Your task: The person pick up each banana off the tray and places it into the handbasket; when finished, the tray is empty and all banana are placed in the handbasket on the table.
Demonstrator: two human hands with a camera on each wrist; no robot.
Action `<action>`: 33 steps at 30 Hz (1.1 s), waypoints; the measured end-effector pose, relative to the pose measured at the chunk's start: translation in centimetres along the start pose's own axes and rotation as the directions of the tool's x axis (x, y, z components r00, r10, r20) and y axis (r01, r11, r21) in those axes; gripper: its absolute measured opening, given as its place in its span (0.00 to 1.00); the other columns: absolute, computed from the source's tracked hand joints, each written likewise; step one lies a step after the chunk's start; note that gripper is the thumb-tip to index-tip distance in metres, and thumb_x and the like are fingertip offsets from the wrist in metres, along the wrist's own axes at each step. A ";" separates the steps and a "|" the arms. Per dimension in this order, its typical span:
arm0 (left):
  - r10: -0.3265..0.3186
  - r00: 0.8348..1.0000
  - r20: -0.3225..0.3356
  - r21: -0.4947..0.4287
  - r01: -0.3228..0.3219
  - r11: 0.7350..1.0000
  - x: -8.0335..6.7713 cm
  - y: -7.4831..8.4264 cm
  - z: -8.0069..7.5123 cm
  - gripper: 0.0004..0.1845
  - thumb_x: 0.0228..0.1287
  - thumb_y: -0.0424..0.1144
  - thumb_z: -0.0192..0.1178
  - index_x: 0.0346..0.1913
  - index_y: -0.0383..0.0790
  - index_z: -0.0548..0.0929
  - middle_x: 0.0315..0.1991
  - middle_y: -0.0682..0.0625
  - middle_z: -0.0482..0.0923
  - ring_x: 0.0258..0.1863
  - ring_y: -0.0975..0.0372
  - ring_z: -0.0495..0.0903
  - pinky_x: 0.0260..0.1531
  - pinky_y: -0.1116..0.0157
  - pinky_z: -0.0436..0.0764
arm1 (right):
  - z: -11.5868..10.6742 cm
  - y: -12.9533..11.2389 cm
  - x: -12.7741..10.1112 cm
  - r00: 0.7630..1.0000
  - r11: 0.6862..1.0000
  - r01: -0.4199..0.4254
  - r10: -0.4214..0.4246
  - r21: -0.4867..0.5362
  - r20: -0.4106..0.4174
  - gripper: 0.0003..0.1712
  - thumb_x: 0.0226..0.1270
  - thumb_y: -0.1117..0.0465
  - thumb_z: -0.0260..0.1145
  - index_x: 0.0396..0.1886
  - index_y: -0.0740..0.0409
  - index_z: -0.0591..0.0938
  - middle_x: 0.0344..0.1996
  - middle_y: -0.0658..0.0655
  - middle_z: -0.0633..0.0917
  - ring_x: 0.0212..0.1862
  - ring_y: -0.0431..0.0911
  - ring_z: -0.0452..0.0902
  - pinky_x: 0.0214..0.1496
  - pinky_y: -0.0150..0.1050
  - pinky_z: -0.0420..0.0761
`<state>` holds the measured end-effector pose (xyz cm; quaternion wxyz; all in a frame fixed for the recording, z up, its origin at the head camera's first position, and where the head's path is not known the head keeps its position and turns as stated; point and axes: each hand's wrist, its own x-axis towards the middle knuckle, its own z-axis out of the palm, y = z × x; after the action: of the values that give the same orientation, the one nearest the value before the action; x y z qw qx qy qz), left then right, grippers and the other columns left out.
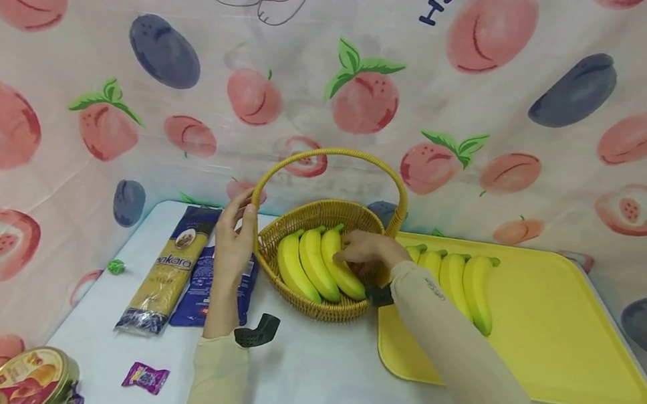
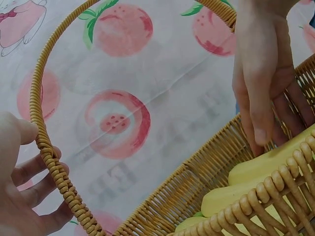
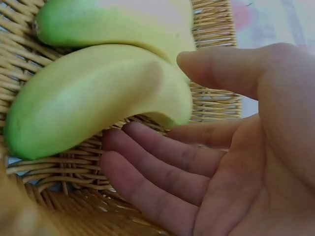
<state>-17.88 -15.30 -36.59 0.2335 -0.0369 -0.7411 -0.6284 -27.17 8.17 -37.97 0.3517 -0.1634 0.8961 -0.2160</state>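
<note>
A yellow wicker basket (image 1: 331, 311) with a tall arched handle (image 1: 338, 152) stands mid-table, holding three bananas (image 1: 316, 265) side by side. My left hand (image 1: 234, 241) grips the left side of the handle, thumb on one side and fingers round the other, as the left wrist view shows. Inside the basket, my right hand (image 1: 367, 249) is at the rightmost banana (image 3: 98, 98). Its fingers are loosely extended along that banana's inner side, the thumb near its upper edge, without closing round it. More bananas (image 1: 478, 295) lie on the yellow tray (image 1: 568, 333), partly hidden by the right sleeve.
Left of the basket lie a pasta packet (image 1: 169, 271) and a dark blue packet (image 1: 206, 292). A purple wrapped candy (image 1: 146, 378), a round tin (image 1: 29, 376) and a small green ball (image 1: 116, 266) are further left. A fruit-print cloth (image 1: 336, 96) hangs behind.
</note>
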 end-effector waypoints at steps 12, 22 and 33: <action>0.001 1.000 -0.005 -0.007 -0.001 1.000 0.0 -0.6 -0.3 0.19 0.73 0.37 0.46 0.64 0.40 0.71 0.59 0.39 0.71 0.62 0.52 0.71 0.56 0.51 0.73 | 0.7 2.2 -3.6 0.952 0.965 0.254 -0.238 0.066 -0.192 0.28 0.73 0.52 0.53 0.67 0.60 0.67 0.49 0.62 0.82 0.44 0.54 0.82 0.46 0.45 0.81; 0.004 1.000 -0.031 0.005 -0.004 1.000 0.5 -3.4 -0.5 0.18 0.73 0.44 0.47 0.63 0.54 0.73 0.58 0.47 0.73 0.62 0.58 0.71 0.57 0.52 0.71 | 1.8 5.3 -6.6 0.826 0.902 0.426 -0.354 0.074 -0.439 0.21 0.73 0.52 0.54 0.60 0.54 0.75 0.53 0.59 0.79 0.51 0.48 0.76 0.51 0.43 0.77; 0.003 1.000 -0.021 -0.023 -0.004 1.000 0.7 -2.5 0.3 0.18 0.73 0.38 0.47 0.63 0.45 0.73 0.58 0.43 0.73 0.62 0.52 0.71 0.60 0.47 0.70 | 3.1 9.9 -9.1 0.778 0.916 0.361 -0.192 0.175 -0.598 0.20 0.72 0.50 0.54 0.58 0.54 0.76 0.51 0.60 0.80 0.46 0.52 0.79 0.43 0.43 0.80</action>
<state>-19.49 -15.67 -38.58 0.2419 -0.0345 -0.7312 -0.6369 -20.02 19.83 -39.83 0.0517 -0.1711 0.8856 -0.4287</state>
